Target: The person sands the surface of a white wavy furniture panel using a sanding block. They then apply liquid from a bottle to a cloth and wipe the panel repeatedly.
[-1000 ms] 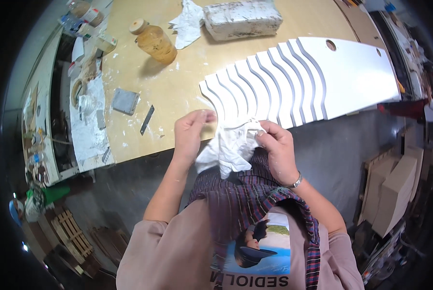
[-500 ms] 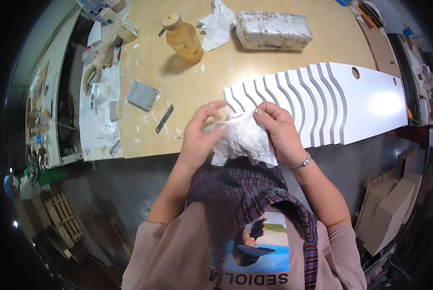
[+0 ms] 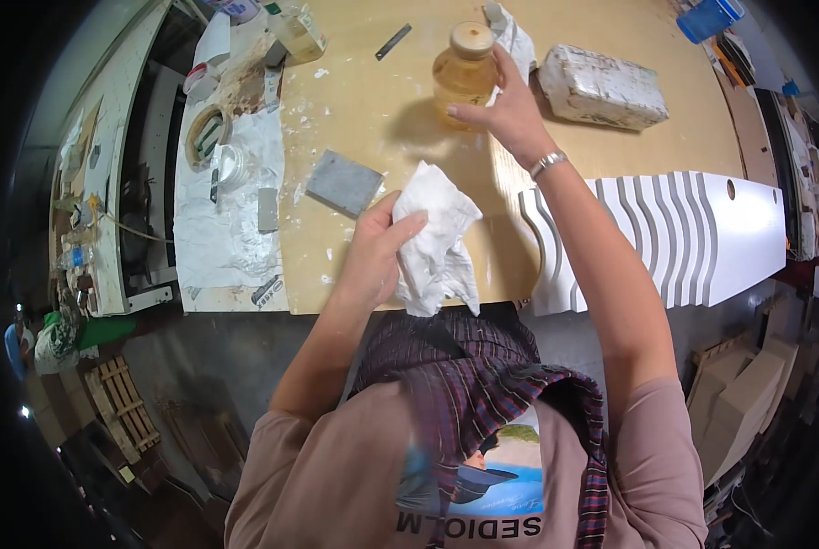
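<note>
My left hand (image 3: 377,247) is closed on a crumpled white cloth (image 3: 437,229), pinched between thumb and fingers near the table's front edge. My right hand (image 3: 514,110), with a metal watch on its wrist, reaches farther out and wraps the right side of a clear bottle (image 3: 460,91). Yellowish liquid fills part of the bottle, and its pale cap (image 3: 472,38) is on. Just left of the cloth lies a flat grey block (image 3: 343,183). Beneath my right forearm, overlapping white panels (image 3: 665,238) with wavy edges fan out to the right.
A white-wrapped, stained block (image 3: 603,87) stands at the back right, beside another white cloth (image 3: 512,41). A dark strip (image 3: 394,41) lies at the back. On the left are a tape roll (image 3: 208,135), a clear plastic container (image 3: 233,166) and a green-capped bottle (image 3: 297,35).
My right hand has let go of the white cloth and moved forward onto the bottle. The cloth now hangs from my left hand alone. The head view has shifted.
</note>
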`<state>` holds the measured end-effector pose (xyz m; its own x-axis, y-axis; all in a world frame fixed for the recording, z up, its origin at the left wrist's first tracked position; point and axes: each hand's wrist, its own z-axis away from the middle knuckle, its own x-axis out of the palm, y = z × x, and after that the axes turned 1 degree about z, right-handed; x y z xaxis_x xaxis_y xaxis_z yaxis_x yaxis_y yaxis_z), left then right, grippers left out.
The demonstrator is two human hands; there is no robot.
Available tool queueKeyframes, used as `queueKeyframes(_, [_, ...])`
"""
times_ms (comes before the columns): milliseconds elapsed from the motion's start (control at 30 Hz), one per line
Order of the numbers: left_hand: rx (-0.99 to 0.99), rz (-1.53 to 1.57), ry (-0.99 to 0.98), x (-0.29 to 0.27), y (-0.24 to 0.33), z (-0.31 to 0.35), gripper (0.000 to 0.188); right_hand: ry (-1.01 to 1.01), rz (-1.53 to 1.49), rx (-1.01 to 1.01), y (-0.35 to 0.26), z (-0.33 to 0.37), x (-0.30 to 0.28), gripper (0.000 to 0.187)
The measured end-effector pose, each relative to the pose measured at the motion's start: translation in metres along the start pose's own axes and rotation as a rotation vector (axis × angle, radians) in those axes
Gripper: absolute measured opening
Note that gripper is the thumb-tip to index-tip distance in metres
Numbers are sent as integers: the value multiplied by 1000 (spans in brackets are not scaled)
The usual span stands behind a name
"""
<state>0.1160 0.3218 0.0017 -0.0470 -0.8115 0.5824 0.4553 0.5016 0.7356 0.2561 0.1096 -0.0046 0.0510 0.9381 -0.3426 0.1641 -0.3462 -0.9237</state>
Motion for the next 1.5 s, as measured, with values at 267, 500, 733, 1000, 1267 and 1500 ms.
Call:
queueKeyframes(267, [78,158,157,-13,13,-15,43,-43,335,-182,-25,10,1,61])
queueKeyframes(500, [71,129,136,-2,16,-27,44,-136,833,-338,-26,50,-28,48])
queueKeyframes(733, [75,31,107,14,8,-30,45,-149,980,-333,-22,57,-35,50])
queueKeyframes(1000, [77,28,75,13,7,-32,44,-108,1037,-384,-19,52,-37,45])
queueKeyframes(1267, [93,0,111,9,17,-30,47,-168,995,-392,-19,46,-28,46])
queueKeyframes(1500, [108,-1,143,-4,30,-24,47,-89,678,-178,-20,11,-17,44])
